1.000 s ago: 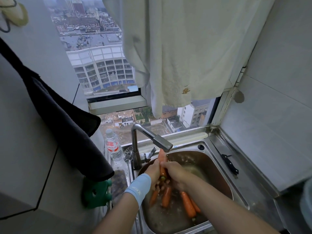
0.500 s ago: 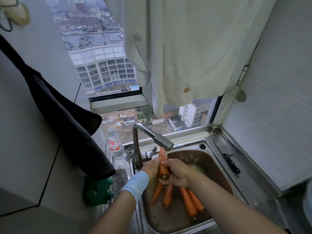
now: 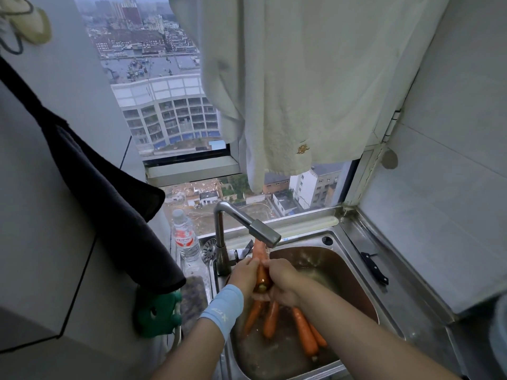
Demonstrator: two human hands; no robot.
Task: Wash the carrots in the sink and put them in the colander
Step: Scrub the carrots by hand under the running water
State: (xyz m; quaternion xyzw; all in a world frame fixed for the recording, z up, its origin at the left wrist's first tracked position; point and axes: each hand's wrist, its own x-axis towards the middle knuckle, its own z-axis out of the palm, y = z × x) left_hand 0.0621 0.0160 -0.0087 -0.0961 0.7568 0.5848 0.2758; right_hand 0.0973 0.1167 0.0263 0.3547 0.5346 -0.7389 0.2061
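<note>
Both hands clasped around 1 carrot [image 3: 260, 263], held over the sink [image 3: 354, 272] just under the faucet [image 3: 264, 233] spout. Left hand [image 3: 245, 275] gripping from the left, pale blue wristband [image 3: 223, 309] behind it; right hand [image 3: 284, 281] wrapped on from the right. Carrot tip pointing far, toward the window, stub end near. Lying in the basin below and nearer: 4 more carrots [image 3: 303, 331]. Right of the sink, a black-handled knife [image 3: 374, 267] on the steel drainboard. Left of the faucet, a water bottle [image 3: 185, 237].

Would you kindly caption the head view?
Both hands, left and right, hold a carrot under the faucet.
</note>
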